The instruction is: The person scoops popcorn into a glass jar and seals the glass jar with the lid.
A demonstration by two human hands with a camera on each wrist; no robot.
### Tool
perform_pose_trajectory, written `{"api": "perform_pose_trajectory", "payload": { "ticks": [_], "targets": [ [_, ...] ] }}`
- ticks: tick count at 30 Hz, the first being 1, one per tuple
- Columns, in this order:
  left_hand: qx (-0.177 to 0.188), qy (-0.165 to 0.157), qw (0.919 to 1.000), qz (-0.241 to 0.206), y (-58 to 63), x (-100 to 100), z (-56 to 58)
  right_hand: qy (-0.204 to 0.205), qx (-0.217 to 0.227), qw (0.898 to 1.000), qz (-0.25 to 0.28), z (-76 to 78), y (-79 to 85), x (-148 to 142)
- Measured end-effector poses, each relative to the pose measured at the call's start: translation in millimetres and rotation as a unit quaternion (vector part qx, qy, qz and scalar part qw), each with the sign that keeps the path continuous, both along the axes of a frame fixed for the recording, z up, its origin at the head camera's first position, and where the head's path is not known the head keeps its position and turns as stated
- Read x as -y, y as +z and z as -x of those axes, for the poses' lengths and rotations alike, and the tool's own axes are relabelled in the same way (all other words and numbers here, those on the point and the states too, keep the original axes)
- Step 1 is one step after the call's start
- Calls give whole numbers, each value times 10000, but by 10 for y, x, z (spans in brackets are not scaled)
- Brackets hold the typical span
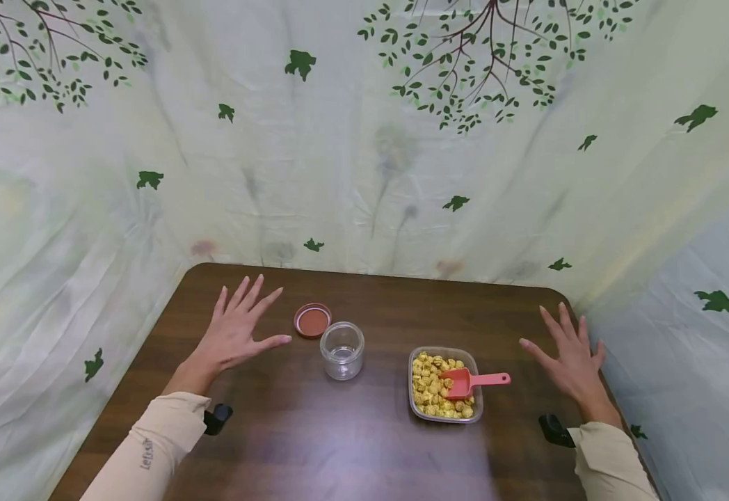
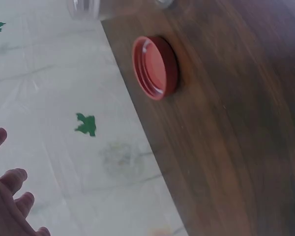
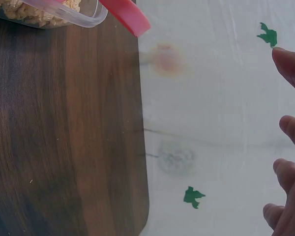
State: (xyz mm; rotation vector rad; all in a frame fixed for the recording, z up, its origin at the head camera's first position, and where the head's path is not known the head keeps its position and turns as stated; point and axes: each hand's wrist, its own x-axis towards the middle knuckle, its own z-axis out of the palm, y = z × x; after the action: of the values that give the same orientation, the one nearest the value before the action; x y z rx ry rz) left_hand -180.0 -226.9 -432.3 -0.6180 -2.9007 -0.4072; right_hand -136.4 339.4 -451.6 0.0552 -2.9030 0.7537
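My left hand [image 1: 234, 332] hovers over the left side of the table, fingers spread and holding nothing. Just right of it stand a clear jar [image 1: 342, 351], upright with its mouth uncovered, and a red-brown lid [image 1: 312, 321]. In the left wrist view the lid [image 2: 156, 68] shows its hollow inner side. A clear plastic tub [image 1: 446, 419] holds yellow popcorn [image 1: 428, 384], with a pink scoop [image 1: 465, 383] resting in it, handle pointing right. My right hand [image 1: 572, 358] is spread in the air to the right of that handle, also holding nothing.
The dark wooden table [image 1: 314, 445] has rounded far corners. A pale curtain [image 1: 339, 153] printed with leaves and branches hangs behind it and along both sides. Dark wrist cameras sit at the left cuff [image 1: 179, 410] and the right cuff [image 1: 609, 445].
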Motion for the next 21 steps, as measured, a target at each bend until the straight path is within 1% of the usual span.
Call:
{"api": "perform_pose_trajectory", "payload": {
  "ticks": [4, 12, 15, 18, 21],
  "targets": [
    [-12, -113, 9997, -209, 8, -109, -6, -38, 20, 10000, 32, -17, -19, -13],
    [-261, -361, 9972, -600, 34, -359, -23, -106, 81, 9998, -122, -19, -53, -7],
    [-324, -468, 9959, -702, 22, -458, -18, -148, 102, 9997, -136, -31, -71, -5],
    [-361, -554, 9942, -851, 16, -556, -19, -211, 123, 9996, -150, -45, -94, -4],
    [-317, -635, 9918, -1065, 12, -655, -32, -270, 140, 9994, -141, -57, -113, 0]
  ]
}}
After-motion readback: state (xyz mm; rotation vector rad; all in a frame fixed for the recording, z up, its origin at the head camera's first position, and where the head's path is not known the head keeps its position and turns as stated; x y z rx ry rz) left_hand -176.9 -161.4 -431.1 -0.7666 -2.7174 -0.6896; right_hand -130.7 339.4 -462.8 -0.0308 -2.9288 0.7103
